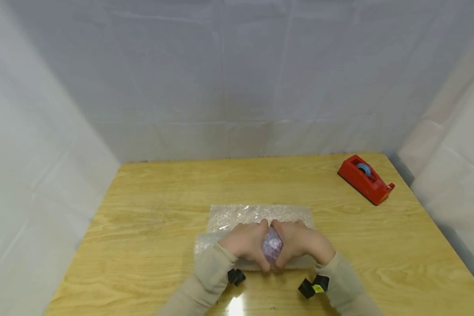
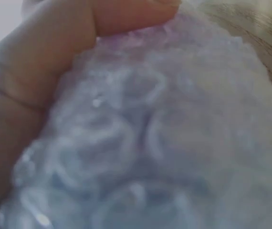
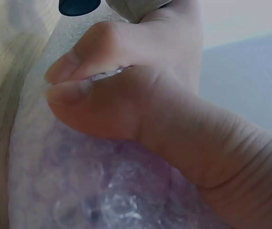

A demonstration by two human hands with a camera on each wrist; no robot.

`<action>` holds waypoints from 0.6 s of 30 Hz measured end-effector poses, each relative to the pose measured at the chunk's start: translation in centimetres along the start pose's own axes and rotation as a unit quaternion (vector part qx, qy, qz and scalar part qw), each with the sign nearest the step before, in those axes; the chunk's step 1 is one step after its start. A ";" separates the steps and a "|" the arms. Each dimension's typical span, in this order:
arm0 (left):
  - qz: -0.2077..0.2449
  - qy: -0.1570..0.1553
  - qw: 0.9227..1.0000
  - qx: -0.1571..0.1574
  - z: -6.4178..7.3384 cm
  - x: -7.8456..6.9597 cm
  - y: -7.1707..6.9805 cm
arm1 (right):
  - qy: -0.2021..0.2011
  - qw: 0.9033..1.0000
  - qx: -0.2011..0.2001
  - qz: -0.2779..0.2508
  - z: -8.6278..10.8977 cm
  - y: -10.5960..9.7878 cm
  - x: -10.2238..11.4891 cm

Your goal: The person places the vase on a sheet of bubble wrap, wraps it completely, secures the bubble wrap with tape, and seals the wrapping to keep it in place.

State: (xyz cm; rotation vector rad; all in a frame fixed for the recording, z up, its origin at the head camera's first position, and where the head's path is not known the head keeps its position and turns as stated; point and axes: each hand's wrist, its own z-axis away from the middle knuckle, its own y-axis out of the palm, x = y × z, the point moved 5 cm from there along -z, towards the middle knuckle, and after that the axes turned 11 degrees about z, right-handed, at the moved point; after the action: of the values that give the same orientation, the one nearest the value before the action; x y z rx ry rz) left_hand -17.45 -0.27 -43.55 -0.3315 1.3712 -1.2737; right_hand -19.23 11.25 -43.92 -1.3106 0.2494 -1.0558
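Wrapping, it seems: left hand (image 1: pixel 245 242) and right hand (image 1: pixel 301 240) grip bubble wrap (image 1: pixel 260 213) around a purple object (image 1: pixel 272 245); next likely calls for rolling toward the far edge.

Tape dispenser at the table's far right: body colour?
Red. The tape dispenser shows best in the head view.

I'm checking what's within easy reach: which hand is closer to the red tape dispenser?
The right hand. In the head view, it is below and left of the red tape dispenser. The left hand is farther left, on the right hand's far side from the dispenser.
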 end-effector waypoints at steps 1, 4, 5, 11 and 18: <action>0.004 0.000 1.000 0.000 0.0 0.0 0.0 | -0.001 1.000 -0.001 0.000 0.0 0.0 0.0; 0.005 -0.001 1.000 0.000 0.0 0.0 -0.1 | -0.001 1.000 0.000 -0.002 0.0 -0.1 -0.1; 0.006 -0.003 1.000 0.001 0.0 0.0 -0.1 | 0.000 1.000 0.001 -0.003 0.0 -0.1 -0.1; 0.015 -0.005 1.000 0.005 0.0 0.1 -0.2 | 0.008 1.000 0.013 -0.010 -0.4 0.0 -0.3; 0.033 0.015 0.999 0.017 -0.2 0.3 -0.1 | 0.023 0.999 0.021 -0.023 -0.2 0.1 -0.1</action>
State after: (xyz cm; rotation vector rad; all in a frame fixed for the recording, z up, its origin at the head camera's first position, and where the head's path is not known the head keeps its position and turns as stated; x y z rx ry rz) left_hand -17.74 -0.49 -43.71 -0.2425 1.3731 -1.2506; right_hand -19.42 11.20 -44.11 -1.2608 0.2314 -1.1250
